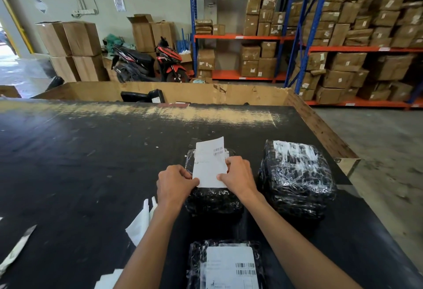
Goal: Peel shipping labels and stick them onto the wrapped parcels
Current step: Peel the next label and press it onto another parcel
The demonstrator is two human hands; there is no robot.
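A white shipping label (209, 162) with barcodes is held over a black wrapped parcel (212, 199) in the middle of the black table. My left hand (175, 184) pinches the label's lower left corner. My right hand (238, 177) pinches its right edge. To the right stands a second, taller black wrapped parcel (297, 178) with white patches on top. At the near edge lies a third black parcel (196, 263) with a barcode label (231, 268) lying on it.
Peeled white backing strips (139, 222) lie left of my left forearm, and another strip (17, 247) lies at the far left. A big cardboard bin (206, 94) with black parcels stands behind the table (80, 162). Shelves of boxes and a motorbike stand beyond.
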